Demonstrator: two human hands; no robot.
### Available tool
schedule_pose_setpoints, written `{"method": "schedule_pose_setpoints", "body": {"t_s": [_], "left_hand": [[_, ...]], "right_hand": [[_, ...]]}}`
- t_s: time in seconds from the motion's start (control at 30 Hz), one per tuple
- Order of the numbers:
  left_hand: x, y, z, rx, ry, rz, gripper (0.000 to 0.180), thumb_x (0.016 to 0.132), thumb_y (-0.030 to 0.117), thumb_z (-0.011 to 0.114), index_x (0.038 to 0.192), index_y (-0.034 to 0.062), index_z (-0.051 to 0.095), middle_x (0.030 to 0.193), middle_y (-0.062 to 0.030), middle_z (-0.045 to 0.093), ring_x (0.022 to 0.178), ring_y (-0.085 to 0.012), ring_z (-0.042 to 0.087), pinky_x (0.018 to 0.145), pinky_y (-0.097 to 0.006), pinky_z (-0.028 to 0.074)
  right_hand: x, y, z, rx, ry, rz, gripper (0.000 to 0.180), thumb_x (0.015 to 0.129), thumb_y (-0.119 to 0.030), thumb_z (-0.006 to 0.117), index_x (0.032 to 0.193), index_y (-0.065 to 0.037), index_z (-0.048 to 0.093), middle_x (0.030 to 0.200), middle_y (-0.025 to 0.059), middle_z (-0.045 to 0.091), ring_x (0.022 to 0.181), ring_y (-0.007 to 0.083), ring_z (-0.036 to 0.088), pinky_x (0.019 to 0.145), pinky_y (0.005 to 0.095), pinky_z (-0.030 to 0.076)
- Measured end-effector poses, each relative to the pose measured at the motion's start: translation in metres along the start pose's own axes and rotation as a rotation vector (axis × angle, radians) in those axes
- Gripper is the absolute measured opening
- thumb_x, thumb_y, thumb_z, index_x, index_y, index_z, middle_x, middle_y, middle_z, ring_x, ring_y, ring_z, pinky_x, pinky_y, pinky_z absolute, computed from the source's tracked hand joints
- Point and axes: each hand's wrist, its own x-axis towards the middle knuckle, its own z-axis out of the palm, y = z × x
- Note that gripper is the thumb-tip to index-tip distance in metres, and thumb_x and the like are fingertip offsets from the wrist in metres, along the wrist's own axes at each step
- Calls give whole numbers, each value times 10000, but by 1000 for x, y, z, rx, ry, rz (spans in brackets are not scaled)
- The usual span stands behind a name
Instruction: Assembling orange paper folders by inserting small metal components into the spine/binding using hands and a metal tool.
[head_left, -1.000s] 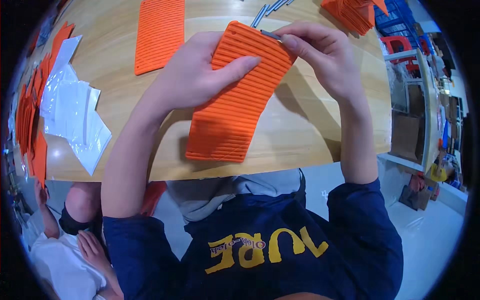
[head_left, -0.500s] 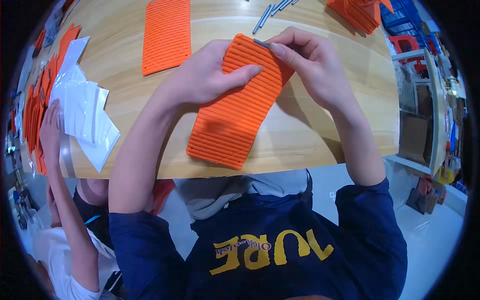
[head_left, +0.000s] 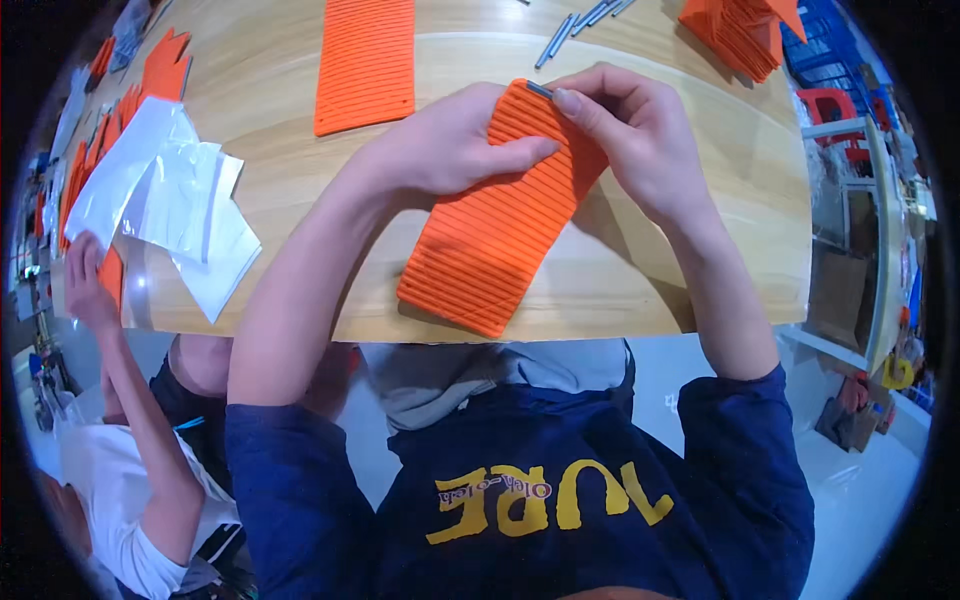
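An orange ribbed mat (head_left: pixel 480 250) lies tilted over the table's near part, bent up at its far end. My left hand (head_left: pixel 470 145) grips its far left edge, thumb across the ribs and the other fingers hidden beneath. My right hand (head_left: pixel 635 130) pinches a short grey metal rod (head_left: pixel 538 90) between thumb and fingers at the mat's far edge. Part of the rod is under my thumb; whether its tip sits inside a rib I cannot tell.
A second orange ribbed mat (head_left: pixel 366 70) lies beyond my left hand. Several loose metal rods (head_left: pixel 590 18) are at the far side. A pile of orange pieces (head_left: pixel 735 35) stands far right. At left, a co-worker's hand (head_left: pixel 90 290) touches white plastic sheets (head_left: pixel 170 190) beside stacked orange pieces.
The view has shifted a little, so the table items appear farther right. Both hands keep their hold on the mat and rod. The co-worker's hand has moved along the white sheets.
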Motion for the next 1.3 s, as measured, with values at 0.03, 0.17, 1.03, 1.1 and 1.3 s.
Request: {"method": "schedule_pose_setpoints", "body": {"t_s": [0.03,0.17,1.03,1.1,1.3], "left_hand": [[0,1,0,10,-10,-15,136,923,139,634,928,5,659,750,-60,651,634,-143,571,594,-278,474],[0,7,7,8,63,-49,127,924,130,641,951,7,657,776,-65,656,660,-142,588,612,-273,487],[9,-9,17,-158,542,231,185,908,121,731,1031,31,627,895,-80,673,762,-120,636,689,-239,539],[7,-10,16,-97,549,219,186,899,140,742,1002,33,629,880,-80,667,752,-122,623,690,-245,530],[18,-23,23,9,644,359,243,812,212,811,889,35,664,863,-89,655,787,-174,597,766,-310,513]], "right_hand": [[0,0,1,-4,9,-8,195,998,-124,636,1065,40,716,916,88,710,802,118,644,772,209,536],[1,-6,0,21,37,13,194,991,-110,644,1103,36,704,929,90,706,812,119,642,778,211,533],[1,36,26,144,267,-304,199,946,-83,707,946,-32,514,726,43,569,610,99,518,553,234,447],[1,43,27,81,290,-323,187,948,-85,702,912,-37,525,686,28,538,589,92,472,530,231,408],[-9,44,24,46,349,-155,161,964,-86,673,885,-35,542,712,5,520,600,82,420,532,227,376]]}}
